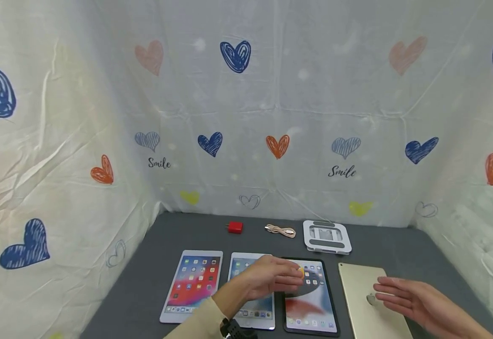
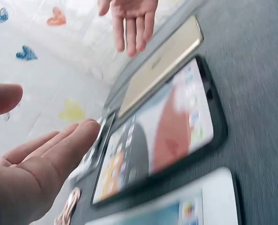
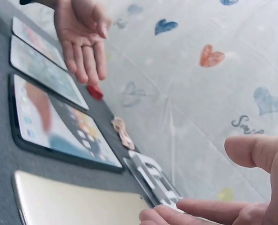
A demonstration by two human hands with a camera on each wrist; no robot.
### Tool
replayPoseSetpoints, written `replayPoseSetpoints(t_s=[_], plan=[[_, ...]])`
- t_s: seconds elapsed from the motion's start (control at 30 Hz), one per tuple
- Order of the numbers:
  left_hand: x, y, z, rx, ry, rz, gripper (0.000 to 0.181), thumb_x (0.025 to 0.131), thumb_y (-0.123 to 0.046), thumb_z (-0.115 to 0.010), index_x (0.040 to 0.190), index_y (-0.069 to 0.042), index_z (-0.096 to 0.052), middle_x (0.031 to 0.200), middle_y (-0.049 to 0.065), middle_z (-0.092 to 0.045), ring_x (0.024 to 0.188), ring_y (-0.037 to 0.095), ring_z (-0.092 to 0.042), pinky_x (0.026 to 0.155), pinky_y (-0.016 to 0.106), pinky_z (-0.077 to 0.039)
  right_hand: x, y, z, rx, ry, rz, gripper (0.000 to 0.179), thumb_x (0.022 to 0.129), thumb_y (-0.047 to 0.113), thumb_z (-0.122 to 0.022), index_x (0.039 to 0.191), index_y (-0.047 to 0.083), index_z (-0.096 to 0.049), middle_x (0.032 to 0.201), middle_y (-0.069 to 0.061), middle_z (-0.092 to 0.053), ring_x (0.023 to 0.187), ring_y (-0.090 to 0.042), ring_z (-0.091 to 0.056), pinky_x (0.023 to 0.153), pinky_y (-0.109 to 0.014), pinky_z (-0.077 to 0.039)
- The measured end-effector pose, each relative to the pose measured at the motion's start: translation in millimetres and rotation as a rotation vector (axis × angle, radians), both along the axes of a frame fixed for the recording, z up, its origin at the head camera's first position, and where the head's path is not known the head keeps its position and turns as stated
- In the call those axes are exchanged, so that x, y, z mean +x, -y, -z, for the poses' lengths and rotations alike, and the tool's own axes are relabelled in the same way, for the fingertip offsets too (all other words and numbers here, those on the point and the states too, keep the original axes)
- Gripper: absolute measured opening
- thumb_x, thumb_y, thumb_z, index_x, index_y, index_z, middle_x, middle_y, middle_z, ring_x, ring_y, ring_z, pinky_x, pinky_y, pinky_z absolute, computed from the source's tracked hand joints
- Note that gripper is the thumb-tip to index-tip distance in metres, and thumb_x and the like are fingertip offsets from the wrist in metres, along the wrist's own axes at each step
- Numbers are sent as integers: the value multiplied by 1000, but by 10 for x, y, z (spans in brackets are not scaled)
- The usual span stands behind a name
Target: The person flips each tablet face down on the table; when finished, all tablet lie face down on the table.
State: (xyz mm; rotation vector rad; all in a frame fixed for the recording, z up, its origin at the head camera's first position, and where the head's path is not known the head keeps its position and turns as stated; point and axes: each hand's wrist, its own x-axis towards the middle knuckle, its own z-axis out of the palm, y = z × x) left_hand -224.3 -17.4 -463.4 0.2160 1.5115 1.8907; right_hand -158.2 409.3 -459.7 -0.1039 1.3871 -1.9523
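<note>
My left hand [image 1: 267,278] hovers with straight fingers above the second white tablet [image 1: 255,308] and the edge of the black-cased tablet [image 1: 310,301], holding nothing. Over the gold tablet [image 1: 361,292], which lies face down, my right hand [image 1: 420,301] is held out, fingers extended and palm turned inward. Between them the black-cased tablet [image 3: 59,122] shows a lit home screen in the right wrist view. Another white tablet [image 1: 193,282] with a lit red and blue screen lies at the left. In the left wrist view the two hands face each other, apart.
Along the back of the grey table [image 1: 145,282] lie a red charger plug [image 1: 235,228], a coiled cable [image 1: 281,230] and a folded silver stand [image 1: 327,237]. A white curtain with printed hearts [image 1: 246,94] hangs behind and on both sides.
</note>
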Motion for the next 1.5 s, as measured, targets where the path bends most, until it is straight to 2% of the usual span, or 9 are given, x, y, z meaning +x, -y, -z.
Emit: replayPoseSetpoints(t_s=[0.07, 0.2, 0.37, 0.57, 0.77, 1.03, 1.27, 1.37, 1.5], plan=[[-6, 128, -12, -18, 9, -8, 47, 106, -11, -69, 146, 13, -59, 140, 28, -71, 126, 35, -75, 103, 43, -65, -10, 85, -2, -54, 33, -20, 52, 123, 22, -24, 153, -4, -59, 145, -5, -71, 135, -19, -69, 123, -44, -51], [0, 322, -12, -72, 36, -30, 48, 107, -13, -70, 147, 11, -59, 140, 26, -72, 124, 33, -77, 102, 43, -65, -41, 240, 29, -90, 62, -28, 52, 123, 23, -26, 153, -5, -57, 147, -10, -70, 137, -21, -68, 125, -46, -49], [16, 406, 51, -114, 44, -40, 45, 107, -13, -69, 142, 14, -61, 134, 28, -74, 121, 35, -77, 103, 46, -64, -76, 447, 104, -25, 19, 12, 54, 122, 24, -32, 159, -15, -42, 151, -16, -66, 137, -23, -68, 123, -45, -51], [14, 325, 129, -163, 37, -46, 37, 104, -11, -70, 130, 14, -67, 126, 25, -76, 115, 34, -78, 102, 46, -65, -164, 684, 176, 146, 16, 102, 66, 119, 31, -44, 158, -22, -35, 148, -23, -67, 131, -24, -71, 118, -47, -56], [46, 268, 199, -193, 69, -65, 32, 101, -9, -73, 124, 12, -65, 124, 27, -73, 113, 37, -79, 101, 47, -66, -182, 821, 259, 157, 43, 120, 62, 119, 30, -46, 153, -22, -41, 141, -22, -72, 127, -25, -72, 115, -46, -58], [72, 222, 246, -211, 87, -19, 34, 101, -11, -73, 126, 12, -68, 120, 24, -76, 109, 33, -80, 99, 45, -67, -171, 925, 304, 217, 50, 155, 64, 117, 29, -46, 153, -24, -36, 137, -20, -73, 125, -25, -72, 116, -48, -57], [28, 159, 250, -212, 65, -40, 31, 100, -11, -74, 123, 11, -68, 119, 25, -76, 106, 33, -80, 99, 46, -67, -194, 1029, 198, 302, 28, 231, 57, 116, 31, -47, 146, -17, -43, 132, -15, -69, 119, -20, -68, 111, -43, -60], [4, 125, 242, -205, 75, -36, 34, 100, -11, -73, 125, 11, -68, 120, 25, -76, 111, 35, -79, 101, 47, -66, -226, 1013, 122, 309, 4, 243, 56, 116, 32, -47, 148, -14, -43, 135, -15, -64, 118, -18, -64, 106, -38, -61], [1, 37, 251, -185, 91, -36, 36, 101, -11, -73, 128, 13, -67, 121, 24, -77, 115, 37, -78, 104, 48, -65, -265, 919, 73, 280, -12, 236, 48, 117, 33, -46, 144, -6, -50, 140, -12, -63, 120, -16, -64, 107, -39, -61]])
